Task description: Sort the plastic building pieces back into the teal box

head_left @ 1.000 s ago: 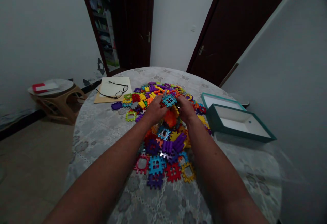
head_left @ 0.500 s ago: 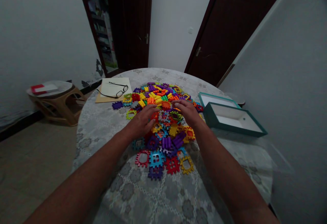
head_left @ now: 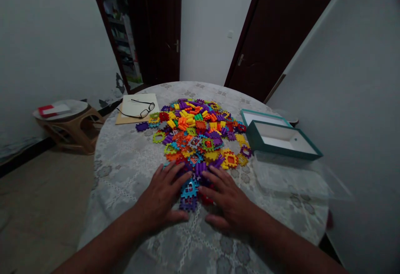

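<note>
A heap of colourful plastic building blocks (head_left: 200,126) spreads over the middle of the table, mostly square notched pieces and small ribbed ones. At its near edge my left hand (head_left: 164,197) lies with fingers spread over the blocks, palm down. Opposite it, my right hand (head_left: 229,201) is also spread palm down, covering part of a red block (head_left: 208,199). Between the two hands show a light-blue window block (head_left: 189,188) and a dark purple block (head_left: 188,204). Purple ribbed blocks (head_left: 200,169) sit just past the fingertips.
On the right stand a green open box (head_left: 281,144) and its lid (head_left: 264,117), with a clear plastic tray (head_left: 287,176) nearer. Black glasses (head_left: 145,112) rest on a paper pad (head_left: 137,105) at the left. Beyond the round table (head_left: 125,153) stands a stool (head_left: 73,128).
Both hands have let go of a light-blue block over the heap, moved apart, then come back towards me to the heap's near edge, where they now lie spread.
</note>
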The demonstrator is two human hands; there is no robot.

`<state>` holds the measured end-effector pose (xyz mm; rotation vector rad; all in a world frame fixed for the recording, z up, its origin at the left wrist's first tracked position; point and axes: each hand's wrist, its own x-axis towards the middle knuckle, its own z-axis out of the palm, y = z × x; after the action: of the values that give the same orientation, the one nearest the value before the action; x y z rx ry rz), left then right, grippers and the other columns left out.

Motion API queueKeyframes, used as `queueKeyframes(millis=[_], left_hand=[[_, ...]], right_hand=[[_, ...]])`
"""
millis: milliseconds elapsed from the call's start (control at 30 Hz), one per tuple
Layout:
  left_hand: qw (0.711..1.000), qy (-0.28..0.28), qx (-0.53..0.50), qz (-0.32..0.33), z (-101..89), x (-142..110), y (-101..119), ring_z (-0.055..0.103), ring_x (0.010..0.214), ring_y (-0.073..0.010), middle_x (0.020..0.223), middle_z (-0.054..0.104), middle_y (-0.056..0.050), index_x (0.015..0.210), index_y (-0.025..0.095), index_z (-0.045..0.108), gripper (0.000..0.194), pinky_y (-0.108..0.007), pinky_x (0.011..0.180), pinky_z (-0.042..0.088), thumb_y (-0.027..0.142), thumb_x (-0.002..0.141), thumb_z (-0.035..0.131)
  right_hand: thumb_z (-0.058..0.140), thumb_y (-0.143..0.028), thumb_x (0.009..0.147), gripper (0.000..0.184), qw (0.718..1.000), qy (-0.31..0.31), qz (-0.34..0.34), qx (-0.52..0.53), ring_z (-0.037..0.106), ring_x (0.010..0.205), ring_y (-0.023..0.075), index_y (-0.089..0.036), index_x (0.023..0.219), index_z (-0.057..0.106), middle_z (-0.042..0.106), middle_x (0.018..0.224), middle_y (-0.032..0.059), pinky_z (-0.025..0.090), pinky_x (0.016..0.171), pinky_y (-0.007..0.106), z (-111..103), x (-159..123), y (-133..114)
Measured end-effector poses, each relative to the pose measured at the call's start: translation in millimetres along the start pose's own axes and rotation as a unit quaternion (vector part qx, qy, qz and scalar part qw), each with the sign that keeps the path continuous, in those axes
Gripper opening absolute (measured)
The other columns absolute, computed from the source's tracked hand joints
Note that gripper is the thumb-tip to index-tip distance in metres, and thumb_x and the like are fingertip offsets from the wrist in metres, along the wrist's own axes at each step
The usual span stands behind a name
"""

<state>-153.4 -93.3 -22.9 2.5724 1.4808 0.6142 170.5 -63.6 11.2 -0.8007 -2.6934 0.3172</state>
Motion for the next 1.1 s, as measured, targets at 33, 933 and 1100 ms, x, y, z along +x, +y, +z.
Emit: queueKeyframes(millis=[33, 933, 1100], left_hand=[[1.000, 0.001, 0.012, -0.011, 1.0, 2.7, 2.4, 0.036, 0.165, -0.0495, 0.179, 0.043, -0.016, 0.174, 0.039, 0.043, 0.114, -0.078, 0.133, 0.026, 0.076, 0.077, 0.089], [0.981, 0.158, 0.060, -0.092, 12.8, 185.3, -21.7, 0.058, 0.147, -0.0445, 0.160, 0.058, -0.027, 0.157, 0.017, 0.056, 0.059, -0.060, 0.119, 0.048, 0.042, 0.105, 0.066], [0.986, 0.157, 0.019, -0.058, 12.7, 175.4, -3.0, 0.051, 0.153, -0.0434, 0.165, 0.054, -0.024, 0.162, 0.019, 0.050, 0.072, -0.062, 0.126, 0.041, 0.050, 0.102, 0.072]], right_hand=[[0.080, -0.055, 0.096, 0.078, 1.000, -0.005, -0.006, -0.012, 0.024, 0.172, 0.0390, -0.036, 0.167, 0.054, 0.036, 0.184, 0.0077, 0.026, 0.138, 0.067, 4.7, 0.0, -0.5], [0.062, -0.025, 0.106, 0.039, 0.925, 0.184, 0.302, -0.138, 0.051, 0.150, 0.0396, -0.013, 0.143, 0.071, 0.055, 0.164, 0.0260, 0.044, 0.127, 0.058, -30.1, 122.5, 95.1], [0.083, -0.055, 0.093, 0.081, 0.960, 0.130, 0.229, -0.095, 0.046, 0.156, 0.0441, -0.026, 0.163, 0.056, 0.049, 0.171, 0.0200, 0.042, 0.128, 0.066, -18.3, 55.9, 49.4]])
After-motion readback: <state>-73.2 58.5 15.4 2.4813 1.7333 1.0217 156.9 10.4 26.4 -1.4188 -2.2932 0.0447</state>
